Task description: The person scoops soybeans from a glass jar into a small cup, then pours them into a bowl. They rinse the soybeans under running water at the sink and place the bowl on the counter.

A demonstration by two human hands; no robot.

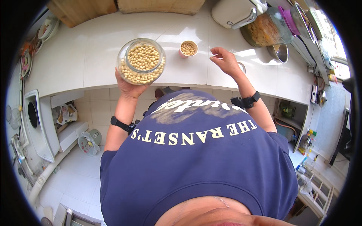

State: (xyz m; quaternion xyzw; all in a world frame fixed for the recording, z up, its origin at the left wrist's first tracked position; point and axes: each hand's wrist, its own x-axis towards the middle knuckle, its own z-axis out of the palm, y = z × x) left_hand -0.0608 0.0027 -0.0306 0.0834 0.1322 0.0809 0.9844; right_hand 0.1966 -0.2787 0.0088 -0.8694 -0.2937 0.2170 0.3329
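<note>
A wide-mouthed glass jar (pixel 142 60) full of pale dried soybeans is gripped in my left hand (pixel 130 87), at the counter's near side. Its mouth is uncovered and faces up toward me. A small paper cup (pixel 188 49), also filled with soybeans, stands on the white counter (pixel 104 56) to the right of the jar. Right of the cup, my right hand (pixel 226 60) hovers with bent fingers and nothing in them. Thumb and forefinger are apart. Partly hidden behind my right wrist lies a round, pale-rimmed object (pixel 242 67), perhaps a lid.
Wooden boards (pixel 161 6) line the counter's back edge. At back right are a white appliance (pixel 237 12), a large glass jar of yellowish food (pixel 264 28) and a metal bowl (pixel 279 53). Stacked bowls (pixel 48 28) stand far left; a white sink (pixel 42 127) is at left.
</note>
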